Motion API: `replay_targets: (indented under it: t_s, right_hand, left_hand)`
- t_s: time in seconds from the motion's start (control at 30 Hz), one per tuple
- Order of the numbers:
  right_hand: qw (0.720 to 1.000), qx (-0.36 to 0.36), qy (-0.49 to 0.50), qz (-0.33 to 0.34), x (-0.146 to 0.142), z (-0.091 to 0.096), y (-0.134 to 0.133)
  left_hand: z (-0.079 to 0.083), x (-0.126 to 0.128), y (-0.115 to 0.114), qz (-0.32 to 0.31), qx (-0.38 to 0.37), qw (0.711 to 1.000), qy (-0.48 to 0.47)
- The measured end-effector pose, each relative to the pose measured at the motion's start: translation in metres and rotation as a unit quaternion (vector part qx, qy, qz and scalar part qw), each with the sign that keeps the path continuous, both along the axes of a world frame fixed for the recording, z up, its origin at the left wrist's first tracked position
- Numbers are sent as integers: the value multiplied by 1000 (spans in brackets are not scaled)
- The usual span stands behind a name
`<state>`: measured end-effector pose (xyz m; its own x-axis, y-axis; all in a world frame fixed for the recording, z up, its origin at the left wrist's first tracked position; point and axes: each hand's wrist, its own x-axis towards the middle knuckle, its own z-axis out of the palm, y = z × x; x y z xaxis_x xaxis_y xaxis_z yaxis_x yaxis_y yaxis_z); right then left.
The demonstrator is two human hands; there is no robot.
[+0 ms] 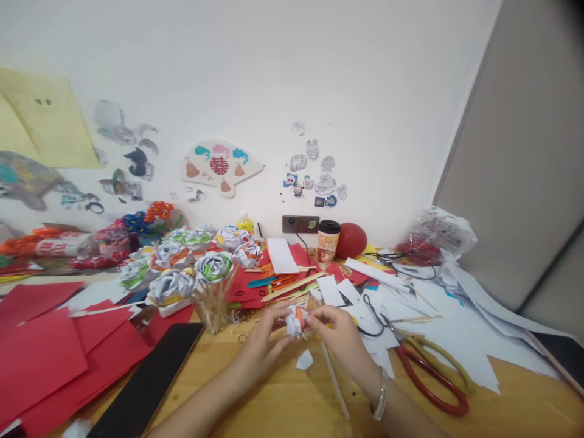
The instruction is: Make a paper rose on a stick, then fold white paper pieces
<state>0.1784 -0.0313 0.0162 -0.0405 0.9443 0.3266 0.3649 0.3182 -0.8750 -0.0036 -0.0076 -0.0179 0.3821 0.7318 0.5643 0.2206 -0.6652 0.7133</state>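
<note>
Both hands (268, 331) (337, 334) curled nearly closed, pinching paper flower (294, 323); scissors (413, 382) right, flower bunch (171, 287) left, white scrap (305, 360) below.

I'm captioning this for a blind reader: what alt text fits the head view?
Two hands hold a white-and-orange paper flower over a wooden table. More flowers and red paper are to the left, white paper and scissors to the right.

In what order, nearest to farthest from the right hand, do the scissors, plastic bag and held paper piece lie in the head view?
1. Paper piece: touching the right hand, on its left.
2. Scissors: to the hand's right.
3. Plastic bag: farther right, toward the back.
</note>
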Motion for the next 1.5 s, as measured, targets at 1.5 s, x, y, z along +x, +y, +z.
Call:
replay_targets:
  t_s: [1.5]
  right_hand:
    - [853, 361, -374, -49, 4, -8, 5]
  left_hand:
    - [1, -2, 2, -69, -138, 988, -13]
